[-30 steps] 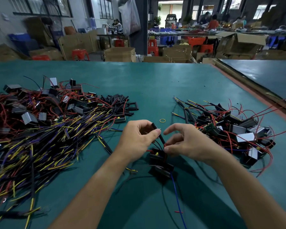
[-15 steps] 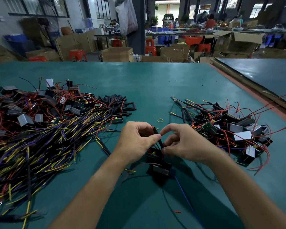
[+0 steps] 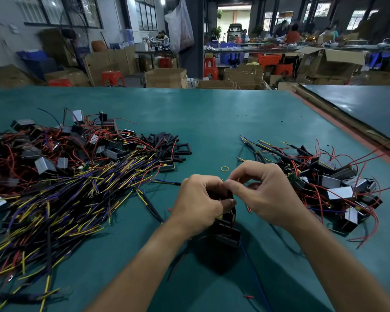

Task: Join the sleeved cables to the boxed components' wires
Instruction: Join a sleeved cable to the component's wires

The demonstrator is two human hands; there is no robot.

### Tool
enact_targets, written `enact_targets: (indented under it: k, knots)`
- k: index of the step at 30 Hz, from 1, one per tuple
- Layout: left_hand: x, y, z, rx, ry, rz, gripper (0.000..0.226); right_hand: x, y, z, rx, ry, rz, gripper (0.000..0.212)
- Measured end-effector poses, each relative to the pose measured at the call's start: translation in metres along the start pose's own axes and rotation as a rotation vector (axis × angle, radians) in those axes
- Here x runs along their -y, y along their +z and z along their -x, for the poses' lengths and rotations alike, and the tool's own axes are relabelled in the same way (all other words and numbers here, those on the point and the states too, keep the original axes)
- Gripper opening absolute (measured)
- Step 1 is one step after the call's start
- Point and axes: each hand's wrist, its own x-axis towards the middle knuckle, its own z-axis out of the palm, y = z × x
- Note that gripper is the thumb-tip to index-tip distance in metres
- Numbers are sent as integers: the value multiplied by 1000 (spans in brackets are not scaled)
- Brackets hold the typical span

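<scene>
Working at the near middle of the green bench [image 3: 212,122], we have both hands drawn close together above a black boxed component [image 3: 226,231] that lies between our wrists. Our left hand [image 3: 200,203] is curled shut around a black sleeved cable [image 3: 221,195], thumb pressed along its side. Our right hand [image 3: 270,194] meets it from the right, thumb and forefinger pinched on the top end of the same cable, right against the left fingertips; the wire ends at that spot are too fine for us to make out. Dark leads run down from the grip to the component, and a blue wire [image 3: 254,269] trails from it toward the near edge, past a small red scrap [image 3: 248,296]. To the left spreads a broad heap of sleeved cables [image 3: 72,199] with yellow, purple and red tips, and behind it, farther left, a tangle of boxed components [image 3: 43,163] with red wires. Short black sleeve pieces [image 3: 167,143] lie at the heap's far right edge. One loose sleeved cable [image 3: 152,207] lies just left of our left hand. A yellow rubber band [image 3: 225,169] sits just beyond our fingers. On the right lies a second pile of boxed components [image 3: 333,183] with cables among their wires.
</scene>
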Motion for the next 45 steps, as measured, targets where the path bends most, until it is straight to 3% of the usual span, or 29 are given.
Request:
enact_targets:
  k: [6,10,14,17,22,27,32,35,38,41,45]
  knots:
    - [0,-2,1,2,38,-95,13,-2,6,0,-27,19,49,20]
    - [-10,-12,2,-14,31,-49,34,-3,2,-4,-72,61,17,19]
    - [-27,-39,-12,-417,81,209,28,-3,-2,-3,-118,97,-20,20]
    - [-23,-77,-38,-661,50,117,38,-5,-1,-4,-123,125,-14,22]
    - [-7,-116,-91,-580,12,-286,35,-6,0,-3,-128,139,-46,24]
    - [22,-130,-151,-437,-123,-468,23,-4,4,-1,-96,132,-35,25]
    - [44,-132,-168,-78,-332,-825,16,-3,5,-1,-84,141,-115,26]
    - [46,-123,-165,-59,-297,-971,6,-4,7,0,-71,147,-151,26]
    - [47,-116,-156,-155,-236,-1045,7,-5,6,0,-65,166,-142,26]
    - [32,-115,-145,-378,-92,-919,14,-8,5,-1,-72,208,-103,25]
    - [-18,-95,-106,-640,177,-483,8,-8,6,-3,-85,286,-116,15]
